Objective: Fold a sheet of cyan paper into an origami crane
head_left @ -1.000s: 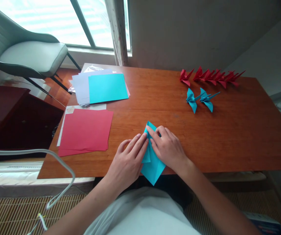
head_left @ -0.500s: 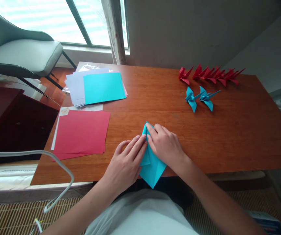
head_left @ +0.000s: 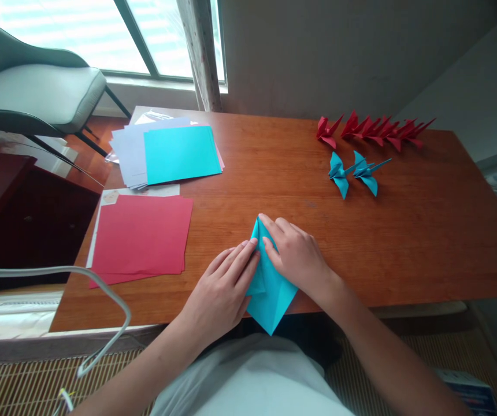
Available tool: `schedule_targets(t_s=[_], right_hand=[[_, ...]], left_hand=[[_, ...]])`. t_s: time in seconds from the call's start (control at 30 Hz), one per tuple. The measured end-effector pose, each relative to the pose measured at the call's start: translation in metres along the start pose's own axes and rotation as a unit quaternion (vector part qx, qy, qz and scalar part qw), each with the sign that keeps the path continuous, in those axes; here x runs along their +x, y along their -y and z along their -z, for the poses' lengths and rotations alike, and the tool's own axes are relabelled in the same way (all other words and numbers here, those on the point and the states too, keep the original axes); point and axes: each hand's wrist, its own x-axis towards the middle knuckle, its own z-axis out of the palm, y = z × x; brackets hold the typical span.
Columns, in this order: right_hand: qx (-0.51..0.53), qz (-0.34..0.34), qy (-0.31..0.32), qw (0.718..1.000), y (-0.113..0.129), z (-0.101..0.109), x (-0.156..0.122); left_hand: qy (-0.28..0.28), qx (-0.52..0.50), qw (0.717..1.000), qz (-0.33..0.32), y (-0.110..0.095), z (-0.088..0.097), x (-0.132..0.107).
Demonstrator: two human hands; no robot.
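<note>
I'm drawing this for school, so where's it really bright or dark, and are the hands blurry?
Head view: the window is washed-out white with pale stripes; head view: the wall looks dim and grey, and the picture's top right corner is nearly black; head view: the left hand and right hand on the blue paper look fairly clear, without strong blur.
</note>
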Motion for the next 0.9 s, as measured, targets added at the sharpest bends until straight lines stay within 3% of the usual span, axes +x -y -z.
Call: schedule_targets(t_s=[0.17, 0.37, 0.9], right_hand=[[0.038, 0.035, -0.040, 0.998, -0.007, -0.007, -0.009], [0.006, 0.072, -0.048, 0.996, -0.007, -0.010, -0.014], [-0.029, 0.069, -0.045, 0.996, -0.002, -0.011, -0.013]], left_hand=[[-0.005, -0.006, 1.000, -0.007, 0.001, 0.000, 0.000], [-0.006, -0.011, 1.000, -0.010, 0.001, 0.000, 0.000], [-0.012, -0.004, 1.000, -0.019, 0.002, 0.001, 0.002]])
